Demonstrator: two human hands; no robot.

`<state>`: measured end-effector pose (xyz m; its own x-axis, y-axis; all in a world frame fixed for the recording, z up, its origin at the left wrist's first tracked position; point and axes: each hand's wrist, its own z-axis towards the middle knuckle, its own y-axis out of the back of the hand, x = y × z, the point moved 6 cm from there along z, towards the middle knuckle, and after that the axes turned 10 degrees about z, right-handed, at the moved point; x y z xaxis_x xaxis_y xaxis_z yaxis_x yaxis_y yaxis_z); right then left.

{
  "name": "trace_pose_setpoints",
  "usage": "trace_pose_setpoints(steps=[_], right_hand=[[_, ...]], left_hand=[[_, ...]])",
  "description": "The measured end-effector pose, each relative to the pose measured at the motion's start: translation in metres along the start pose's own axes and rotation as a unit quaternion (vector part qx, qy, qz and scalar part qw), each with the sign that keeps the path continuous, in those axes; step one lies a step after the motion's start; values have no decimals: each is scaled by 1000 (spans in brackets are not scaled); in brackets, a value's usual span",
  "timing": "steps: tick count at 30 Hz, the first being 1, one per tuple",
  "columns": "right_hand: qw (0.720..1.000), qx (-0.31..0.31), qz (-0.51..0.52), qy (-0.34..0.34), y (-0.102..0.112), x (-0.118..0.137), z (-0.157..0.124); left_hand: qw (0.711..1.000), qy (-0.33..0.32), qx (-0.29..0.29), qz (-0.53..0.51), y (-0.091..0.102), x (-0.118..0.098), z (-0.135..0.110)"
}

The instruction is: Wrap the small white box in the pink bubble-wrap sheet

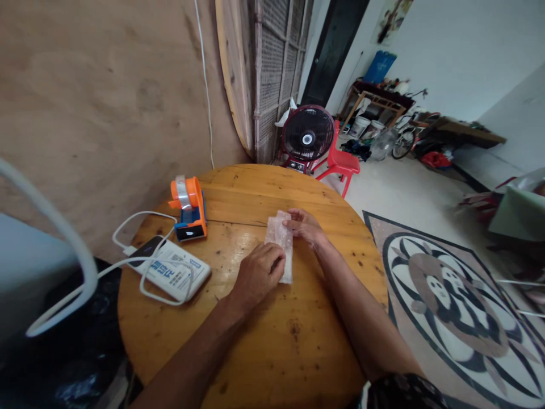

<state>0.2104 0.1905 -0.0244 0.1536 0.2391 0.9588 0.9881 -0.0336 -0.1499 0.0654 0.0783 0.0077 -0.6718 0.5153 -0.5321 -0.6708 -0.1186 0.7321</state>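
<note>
A narrow strip of pale, translucent bubble wrap [279, 232], seemingly folded, lies on the round wooden table [293, 346]. My left hand [260, 270] rests over its lower left side with the fingers curled in; whether they pinch the wrap is hidden. At the upper right edge, my right hand [304, 225] holds the wrap between thumb and fingers. Anything inside the wrap cannot be made out. To the left stands an orange and blue tape dispenser [190, 207] with a roll of clear tape on it.
A white power bank [181, 270] with looped white cables lies at the table's left. A thick pale cable [80, 244] arcs across the near left. Behind the table are a dark red fan [308, 133] and a red chair [340, 162]. A brown wall [106, 102] borders the left.
</note>
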Motion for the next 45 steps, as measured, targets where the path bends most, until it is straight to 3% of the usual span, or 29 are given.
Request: trace_pose_setpoints(steps=[11, 15, 20, 25, 30, 38, 42, 45], right_hand=[[991, 38, 117, -47, -10, -5, -2], [997, 34, 54, -41, -7, -2, -4], [999, -6, -36, 24, 15, 21, -6], [987, 30, -147, -59, 31, 24, -9], [980, 87, -153, -90, 12, 11, -12], [991, 75, -104, -40, -8, -8, -5], [993, 94, -64, 42, -17, -5, -4], [985, 89, -90, 121, -21, 0, -4]], left_hand=[[1000, 8, 5, -3, -1, 1, 0], [1000, 4, 6, -2, 0, 1, 1], [1000, 10, 9, -1, 1, 1, 0], [1000, 7, 7, -2, 0, 1, 0], [1000, 11, 5, 1, -1, 1, 0], [1000, 8, 5, -6, 0, 1, 0], [1000, 8, 5, -6, 1, 0, -1], [1000, 13, 6, -6, 1, 1, -1]])
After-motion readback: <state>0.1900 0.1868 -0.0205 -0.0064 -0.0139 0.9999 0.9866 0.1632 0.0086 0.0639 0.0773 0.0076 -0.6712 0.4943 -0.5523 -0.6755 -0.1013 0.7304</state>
